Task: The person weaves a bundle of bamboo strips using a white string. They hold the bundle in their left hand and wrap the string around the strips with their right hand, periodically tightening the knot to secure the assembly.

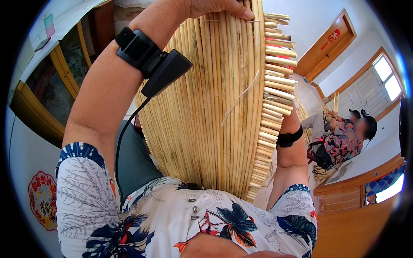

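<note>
A large panel of pale yellow stalks (pixel 215 99), laid side by side like a reed mat, stands in front of my body, its lower end at my shirt. Crosswise along its right edge runs a row of cut stalk ends (pixel 269 116). My left hand (pixel 219 6) grips the top edge, thumb pressed on the front near the right corner; its other fingers are cut off or hidden. A thin loose strand (pixel 242 96) lies across the front. My right forearm (pixel 290 139) goes up behind the panel, which hides the right hand.
Another person (pixel 337 137) sits at the right, holding some stalks (pixel 335 102). More stalks lie near that person. A wooden cabinet (pixel 64 69) stands at the left, and a wooden door (pixel 329 45) is at the far right. A black cable (pixel 117 159) hangs from my left wrist device.
</note>
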{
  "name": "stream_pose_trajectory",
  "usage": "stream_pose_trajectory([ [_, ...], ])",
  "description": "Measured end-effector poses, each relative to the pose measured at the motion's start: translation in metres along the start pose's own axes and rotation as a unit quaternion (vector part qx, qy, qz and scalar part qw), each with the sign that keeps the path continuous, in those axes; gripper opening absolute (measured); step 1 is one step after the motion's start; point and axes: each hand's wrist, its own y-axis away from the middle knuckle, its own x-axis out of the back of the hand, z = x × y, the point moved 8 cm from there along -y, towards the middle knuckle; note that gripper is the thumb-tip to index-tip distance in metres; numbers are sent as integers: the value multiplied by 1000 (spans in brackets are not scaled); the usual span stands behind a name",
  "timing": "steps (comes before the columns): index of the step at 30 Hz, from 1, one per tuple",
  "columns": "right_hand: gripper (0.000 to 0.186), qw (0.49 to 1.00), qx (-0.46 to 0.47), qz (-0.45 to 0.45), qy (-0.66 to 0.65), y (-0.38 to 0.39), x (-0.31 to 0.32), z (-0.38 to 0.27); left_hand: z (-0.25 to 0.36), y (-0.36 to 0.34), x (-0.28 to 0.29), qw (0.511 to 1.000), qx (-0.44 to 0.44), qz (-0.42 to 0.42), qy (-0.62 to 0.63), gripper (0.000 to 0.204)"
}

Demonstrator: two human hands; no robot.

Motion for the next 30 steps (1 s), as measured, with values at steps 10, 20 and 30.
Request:
stream_pose_trajectory([
  [10,39,1000,1,-8,-2,1,-4,-1,3,3,3,1000,-10,8,-23,26],
  [20,39,1000,2,-16,0,-1,-9,-4,7,5,5,1000,0,15,-27,25],
  [30,38,1000,-2,-12,7,2,-6,-3,0,0,3,1000,-4,17,-10,26],
])
